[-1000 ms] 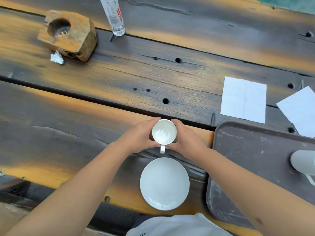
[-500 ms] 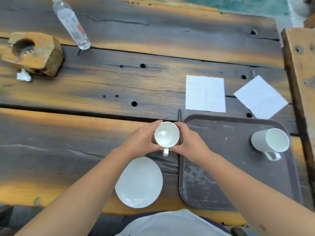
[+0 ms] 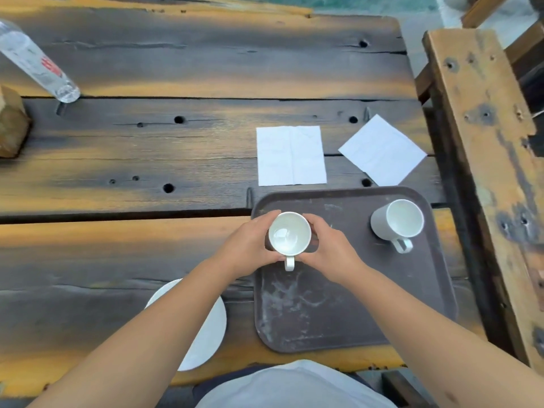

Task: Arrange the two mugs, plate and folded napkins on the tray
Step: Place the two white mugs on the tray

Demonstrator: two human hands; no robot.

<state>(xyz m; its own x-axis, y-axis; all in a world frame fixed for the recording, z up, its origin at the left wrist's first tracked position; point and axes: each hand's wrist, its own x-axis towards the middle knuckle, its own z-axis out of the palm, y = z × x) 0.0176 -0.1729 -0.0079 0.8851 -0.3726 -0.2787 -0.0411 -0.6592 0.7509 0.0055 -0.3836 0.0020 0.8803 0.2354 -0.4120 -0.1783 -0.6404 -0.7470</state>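
A white mug [image 3: 289,236] is gripped from both sides, my left hand [image 3: 248,245] on its left and my right hand [image 3: 329,251] on its right, handle pointing toward me. It is over the far left corner of the dark brown tray [image 3: 338,307]; whether it touches the tray I cannot tell. A second white mug [image 3: 397,223] stands on the tray's far right. The white plate [image 3: 206,334] lies on the table left of the tray, partly hidden by my left forearm. Two folded white napkins [image 3: 291,156] [image 3: 382,150] lie on the table beyond the tray.
A clear plastic bottle [image 3: 35,63] stands at the far left, beside a wooden block [image 3: 10,125] at the left edge. A wooden bench or beam [image 3: 485,142] runs along the table's right side. The table planks have gaps and holes.
Both hands have carried the mug rightward from above the plate to over the tray's far left corner. The view has shifted right, bringing the whole tray into sight.
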